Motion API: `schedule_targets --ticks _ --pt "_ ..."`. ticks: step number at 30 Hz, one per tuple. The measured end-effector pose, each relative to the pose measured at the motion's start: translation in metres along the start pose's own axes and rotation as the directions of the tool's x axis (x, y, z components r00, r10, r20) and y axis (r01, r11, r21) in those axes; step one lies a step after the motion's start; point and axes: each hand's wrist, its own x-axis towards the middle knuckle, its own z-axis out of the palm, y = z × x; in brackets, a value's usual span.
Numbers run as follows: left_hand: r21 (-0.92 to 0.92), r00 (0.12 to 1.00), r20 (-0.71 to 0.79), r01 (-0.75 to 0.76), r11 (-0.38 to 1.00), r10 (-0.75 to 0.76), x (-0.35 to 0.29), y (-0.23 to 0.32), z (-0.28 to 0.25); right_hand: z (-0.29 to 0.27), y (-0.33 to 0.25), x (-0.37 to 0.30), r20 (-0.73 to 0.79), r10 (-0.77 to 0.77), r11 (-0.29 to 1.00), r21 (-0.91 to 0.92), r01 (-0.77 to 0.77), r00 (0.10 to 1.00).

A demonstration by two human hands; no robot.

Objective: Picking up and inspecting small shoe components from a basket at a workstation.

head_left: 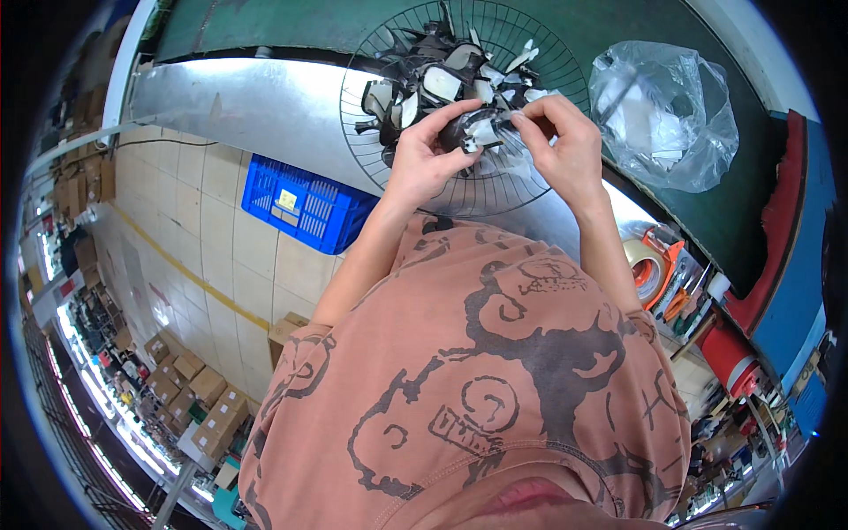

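Both hands meet over the near part of a round wire basket (pixel 481 199), around a small black-and-white piece (pixel 481 134) whose exact kind I cannot make out. My left hand (pixel 422 161) grips it from the left between thumb and forefinger. From the right, my right hand (pixel 568 148) pinches at its edge with thumb and forefinger; a thin pale bit shows by those fingertips, partly hidden. Beneath and beyond the hands, the basket holds a heap of similar black curved parts (pixel 442 84) with white faces, several of them jumbled together.
A clear plastic bag (pixel 662 115) with white pieces lies right of the basket on the green tabletop (pixel 291 25). A metal strip (pixel 238 97) forms the near edge. Below left stands a blue crate (pixel 305 203). An orange tape dispenser (pixel 652 269) sits at the right.
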Motion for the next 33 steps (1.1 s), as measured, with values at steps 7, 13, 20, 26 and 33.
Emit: schedule_targets --ticks 7,13,20,26,33 --pt "-0.051 0.996 0.001 0.091 0.995 -0.091 -0.005 0.004 -0.001 0.011 -0.008 0.004 0.137 -0.209 0.978 0.012 0.209 0.968" --pt "0.038 0.997 -0.012 0.071 0.997 -0.071 -0.004 0.005 -0.004 0.03 -0.003 -0.008 0.075 -0.135 0.99 0.048 0.132 0.988" --pt "0.098 0.987 -0.163 0.019 0.995 -0.003 -0.01 0.004 0.015 0.052 0.01 0.004 -0.442 -0.126 0.989 -0.13 0.076 0.888" --pt "-0.153 0.99 -0.124 0.048 0.987 -0.067 -0.018 0.011 -0.002 -0.022 0.021 0.042 -0.239 0.179 0.973 0.185 -0.137 0.954" --pt "-0.142 0.995 -0.086 0.04 0.989 -0.053 -0.013 0.025 -0.018 -0.004 0.032 0.013 0.195 -0.216 0.846 -0.453 0.283 0.957"
